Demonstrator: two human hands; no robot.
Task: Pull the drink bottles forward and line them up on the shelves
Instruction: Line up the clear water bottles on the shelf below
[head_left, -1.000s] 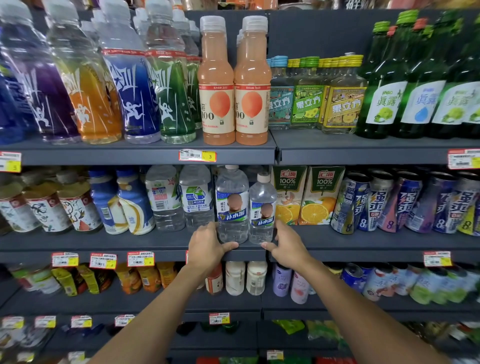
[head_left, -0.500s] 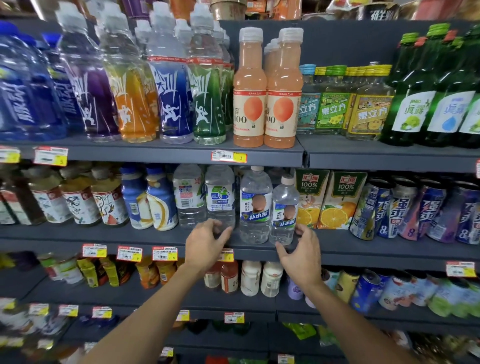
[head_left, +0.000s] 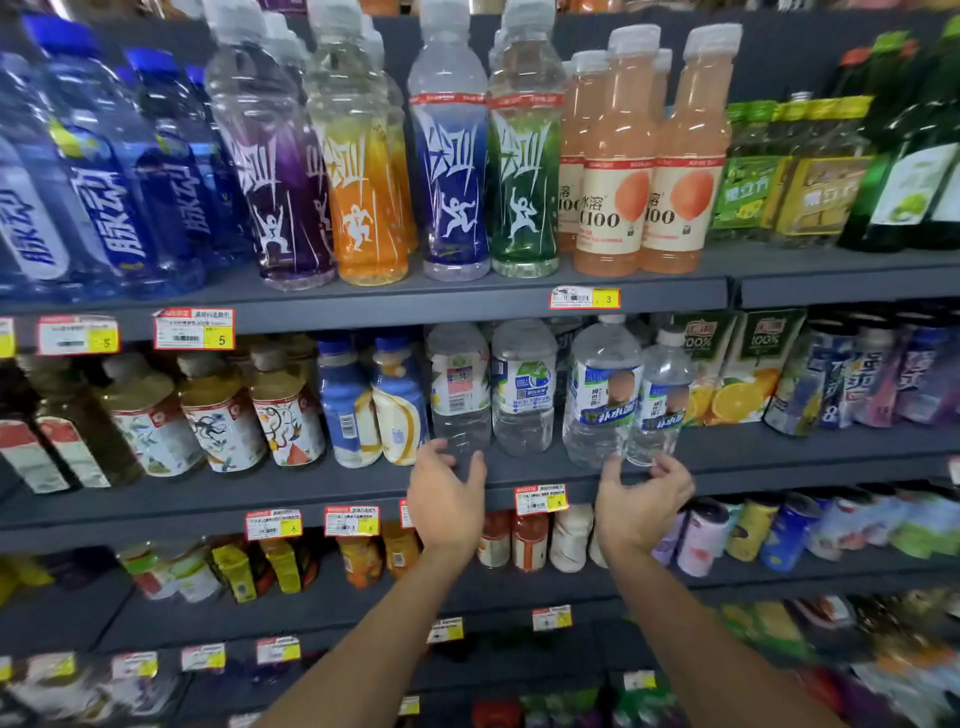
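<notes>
Both my hands are up at the middle shelf. My left hand sits at about 6 o'clock of centre frame, fingers spread and loosened, gripping nothing; the fingertips reach the base of a clear water bottle with a pale label, though I cannot tell whether they actually touch it. Just at 3 o'clock of that bottle stands a second clear bottle with a blue-green label. My right hand is at 4 o'clock of centre, fingers curled open under the small clear bottle, thumb near the foot of the larger clear bottle beside it; no firm grasp shows. These two blue-labelled bottles stand upright and touching, closer to the shelf's front edge than the pair by my left hand. At 9 o'clock of my left hand: two blue-and-white bottles. At 3 o'clock of the small bottle: orange juice cartons. At 12 o'clock, the upper shelf holds tall sports-drink bottles and peach-coloured bottles. A price tag hangs on the shelf edge between my hands.
</notes>
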